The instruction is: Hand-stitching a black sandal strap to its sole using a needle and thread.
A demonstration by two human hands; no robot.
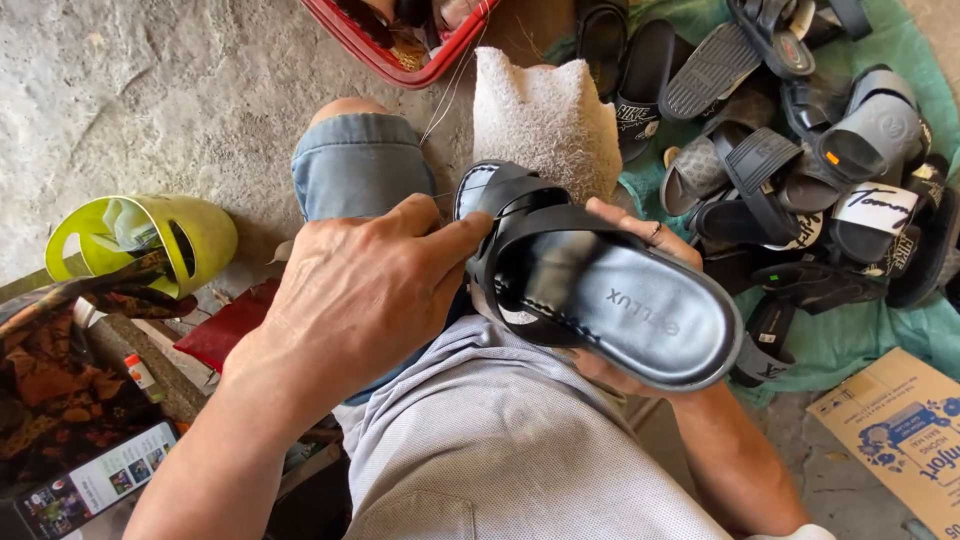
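While I look down over my lap, my left hand sits at the toe end of a black sandal, its thumb and forefinger pinched narrow on something too small for me to make out, right against the sandal's front strap; a thin pale thread runs from that pinch up toward the far edge of the floor. My right hand is mostly hidden under the sandal, cupping it from below with the fingers curled up along its far side, so its grip is closed on the sandal. The sandal lies tilted across my thigh, insole facing up, heel end pointing toward my right forearm, just above the grey shirt and beside the knee in cut-off denim. Just past the sandal's toe stands a rough off-white block, touching or nearly touching it; I cannot tell which. Off to the right, a heap of dark sandals and slides lies on a green cloth spread over the concrete floor. A red basket sits at the floor's far edge, a yellow-green plastic container lies near the left edge, and a cardboard box occupies the near right corner.
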